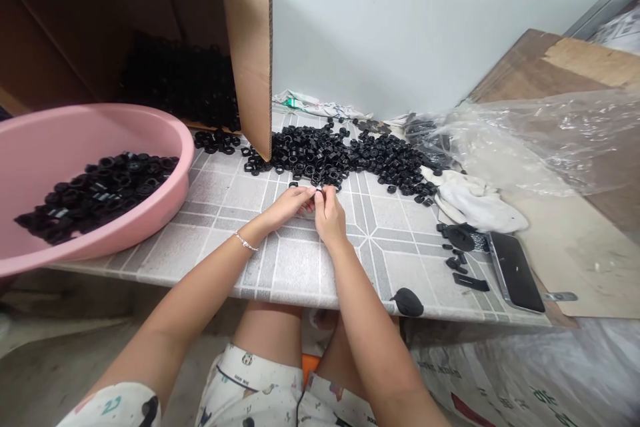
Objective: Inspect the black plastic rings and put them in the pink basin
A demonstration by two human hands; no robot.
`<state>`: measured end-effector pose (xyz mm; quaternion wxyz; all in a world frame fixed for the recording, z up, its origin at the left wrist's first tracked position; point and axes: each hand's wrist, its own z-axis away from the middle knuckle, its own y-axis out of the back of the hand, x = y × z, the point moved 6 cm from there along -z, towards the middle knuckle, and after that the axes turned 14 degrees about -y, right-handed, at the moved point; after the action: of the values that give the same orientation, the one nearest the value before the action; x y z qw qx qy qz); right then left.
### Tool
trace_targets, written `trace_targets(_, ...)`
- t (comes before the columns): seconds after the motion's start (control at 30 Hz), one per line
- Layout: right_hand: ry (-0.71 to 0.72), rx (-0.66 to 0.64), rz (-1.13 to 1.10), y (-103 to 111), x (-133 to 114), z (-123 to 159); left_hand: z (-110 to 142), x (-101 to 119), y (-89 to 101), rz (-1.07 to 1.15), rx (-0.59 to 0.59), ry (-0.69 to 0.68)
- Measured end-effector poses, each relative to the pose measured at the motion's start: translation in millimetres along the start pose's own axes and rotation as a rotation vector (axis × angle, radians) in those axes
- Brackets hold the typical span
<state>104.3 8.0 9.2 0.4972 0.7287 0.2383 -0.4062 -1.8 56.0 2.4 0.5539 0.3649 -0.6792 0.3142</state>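
My left hand and my right hand meet fingertip to fingertip just above the tiled table top. Both hands are pinched closed on a small black part held between them; its shape is too small to make out. Right behind my fingers lies a wide pile of small black ring-shaped parts. A thin bracelet sits on my left wrist.
A pink basin with several black rings overhangs the table's left end. Behind it a cardboard box lies tipped open, full of black parts. At the right lie a white cloth, clear plastic sheeting, a phone and loose black pieces.
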Motion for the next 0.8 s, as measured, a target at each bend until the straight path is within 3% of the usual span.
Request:
trace_targets(0.23, -0.015, -0.017, -0.087, 3, -3, 1, 5, -1, -13.9, 0.366, 0.005, 0.037)
trace_targets(0.47, -0.153, -0.214, -0.46, -9, 9, -5, 4, 12, -9.3, 0.083, 0.07, -0.264)
trace_targets(0.6, -0.193, -0.326, -0.698, -13, 2, -6, 2, 15, -8.5, 0.071, 0.077, -0.312)
trace_targets(0.67, -0.201, -0.317, -0.796, -10, -1, -9, 0, 17, -4.6, 0.064, 0.131, -0.312)
trace_targets(0.8, -0.32, -0.142, -0.902, 0, 13, -19, 0, 21, 8.1, 0.054, 0.283, -0.281)
